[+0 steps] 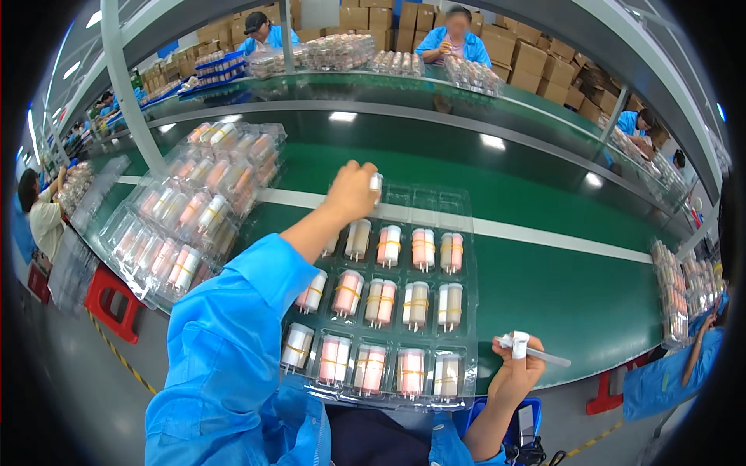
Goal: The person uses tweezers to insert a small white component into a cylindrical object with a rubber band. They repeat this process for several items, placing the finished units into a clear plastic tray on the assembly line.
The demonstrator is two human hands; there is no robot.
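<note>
- On the green conveyor belt (pixel 544 279), straight ahead of the person, lies a clear plastic blister tray (pixel 465 311) with rows of pockets; most hold paired pink and cream tubes (pixel 381 301) bound with yellow bands.
- Reaching across to the tray's far row, the left hand (pixel 351 191) has its fingers curled together around a small white-capped piece (pixel 376 182) at the top pockets, which look empty.
- At the near right corner of the tray, the right hand (pixel 516 366) pinches a slim white pen-like tool (pixel 536 353) between thumb and fingers, its tip pointing right, clear of the tray.
- Judged from this view, seating a piece well calls for lowering it straight into its pocket, upright, without nudging the filled tubes just beside it.
- To the left, stacked clear trays of the same tubes (pixel 194 210) rest on the belt's edge, well apart from the working tray.
- Beyond the belt, other people in blue smocks (pixel 451 43) work before cardboard boxes (pixel 536 58).
</note>
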